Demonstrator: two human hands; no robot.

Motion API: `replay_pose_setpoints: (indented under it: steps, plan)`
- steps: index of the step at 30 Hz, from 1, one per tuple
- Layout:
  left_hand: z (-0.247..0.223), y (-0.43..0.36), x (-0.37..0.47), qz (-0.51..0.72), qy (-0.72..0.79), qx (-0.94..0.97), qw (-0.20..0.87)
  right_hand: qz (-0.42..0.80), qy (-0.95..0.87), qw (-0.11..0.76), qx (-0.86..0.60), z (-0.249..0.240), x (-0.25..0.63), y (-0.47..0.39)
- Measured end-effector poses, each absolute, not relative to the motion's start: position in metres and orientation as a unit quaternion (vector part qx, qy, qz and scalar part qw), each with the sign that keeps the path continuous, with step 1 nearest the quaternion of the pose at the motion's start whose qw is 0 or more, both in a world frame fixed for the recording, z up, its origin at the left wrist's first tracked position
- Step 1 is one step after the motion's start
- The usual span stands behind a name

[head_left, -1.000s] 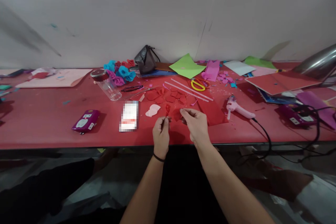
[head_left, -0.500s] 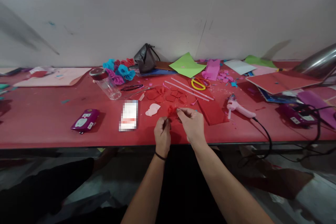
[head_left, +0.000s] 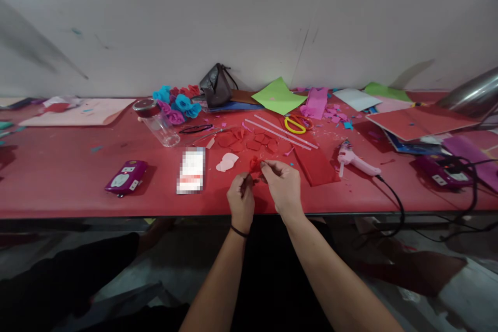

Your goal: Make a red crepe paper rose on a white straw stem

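Note:
Between my fingertips is a small red paper flower (head_left: 254,164). My left hand (head_left: 240,196) is closed, pinching it from below, where the fingers hide its base. With thumb and forefinger, my right hand (head_left: 283,180) pinches the flower's right edge. Several cut red paper petals (head_left: 262,142) lie just beyond on the red table. Pale pink paper petals (head_left: 227,162) are left of my hands, and a folded red paper strip (head_left: 317,165) lies to the right. Yellow-handled scissors (head_left: 294,125) rest behind, near two clear glue sticks (head_left: 282,132).
A pink glue gun (head_left: 356,160) with a black cord lies at right. On the left are a phone (head_left: 191,170), a purple power socket box (head_left: 126,177) and a leaning glass bottle (head_left: 159,125). Paper flowers (head_left: 181,106) and a dark pouch (head_left: 217,85) stand by the white partition (head_left: 175,36).
My right hand has shifted slightly left, nearer the left hand. The red flower shows a little more openly between the fingers. Everything else stays in place.

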State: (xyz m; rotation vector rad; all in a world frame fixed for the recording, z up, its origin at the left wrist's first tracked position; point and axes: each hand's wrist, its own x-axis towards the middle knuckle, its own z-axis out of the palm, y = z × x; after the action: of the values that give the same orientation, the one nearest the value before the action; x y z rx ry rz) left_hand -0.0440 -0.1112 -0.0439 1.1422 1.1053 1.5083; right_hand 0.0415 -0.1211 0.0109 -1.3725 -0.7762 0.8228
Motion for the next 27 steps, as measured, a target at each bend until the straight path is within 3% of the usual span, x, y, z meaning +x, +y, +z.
replay_pose_setpoints:
  steps: [27]
  plan:
    - [-0.036, -0.121, -0.045, 0.578, 0.501, 0.514, 0.388, 0.465, -0.267, 0.694, -0.481, 0.015, 0.042, -0.139]
